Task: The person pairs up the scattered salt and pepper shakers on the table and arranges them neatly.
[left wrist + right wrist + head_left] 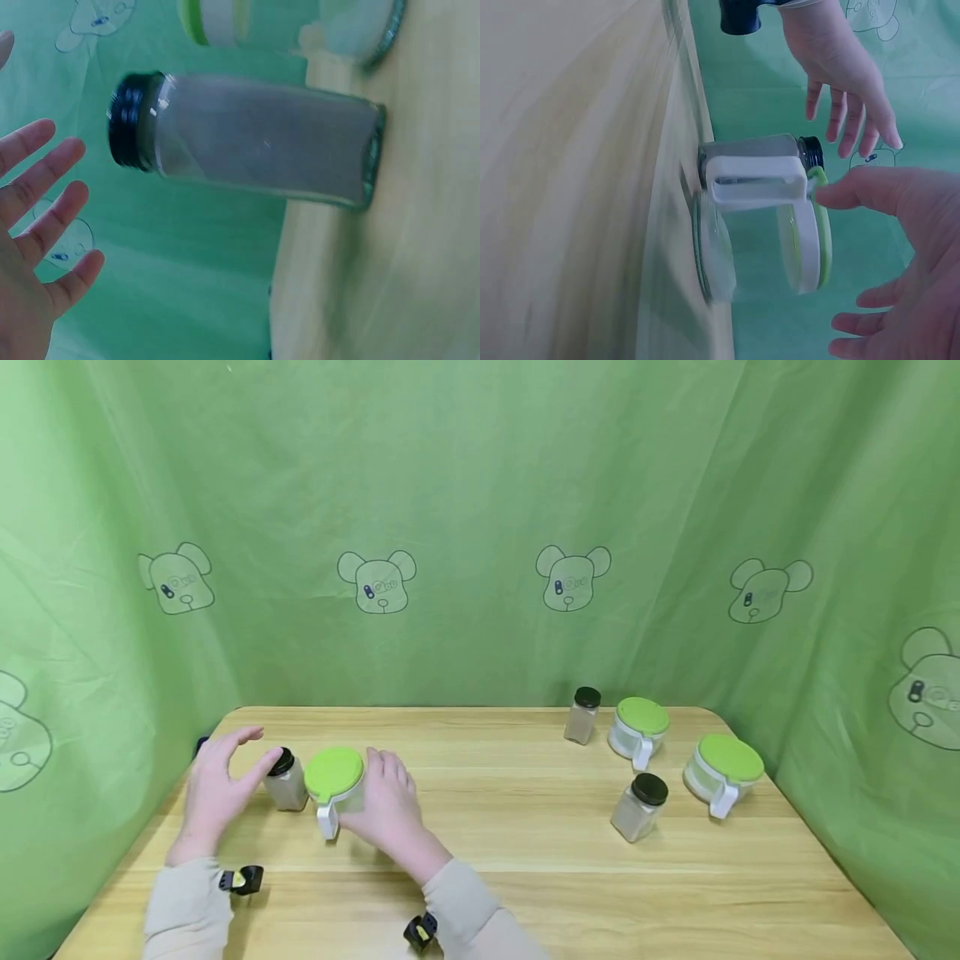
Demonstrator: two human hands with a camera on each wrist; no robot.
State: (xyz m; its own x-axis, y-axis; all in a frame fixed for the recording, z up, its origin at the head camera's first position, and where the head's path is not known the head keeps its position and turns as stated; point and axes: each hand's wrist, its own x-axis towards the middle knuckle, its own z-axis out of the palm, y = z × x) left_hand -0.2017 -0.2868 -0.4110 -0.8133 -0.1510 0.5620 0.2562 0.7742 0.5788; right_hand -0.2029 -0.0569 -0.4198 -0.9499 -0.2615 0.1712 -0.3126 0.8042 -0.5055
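Observation:
A square glass jar with a black lid [286, 785] stands upright at the table's left. My left hand [217, 785] is spread beside it, and the left wrist view shows the fingers [52, 225] straight and apart from the jar [262, 139]. Close by on the right is a clear round pot with a green lid [334, 774], its white handle [757, 180] facing me. Around that pot's right side my right hand [386, 802] is held with fingers parted. Its thumb appears near the lid in the right wrist view; whether it touches cannot be told.
Toward the right of the wooden table [495, 860] stand a black-lidded jar [581, 718] at the back and another black-lidded jar [637, 810] nearer. Beside them are a green-lidded pot [637, 735] and a second green-lidded pot [720, 772]. A green curtain [480, 485] surrounds the table.

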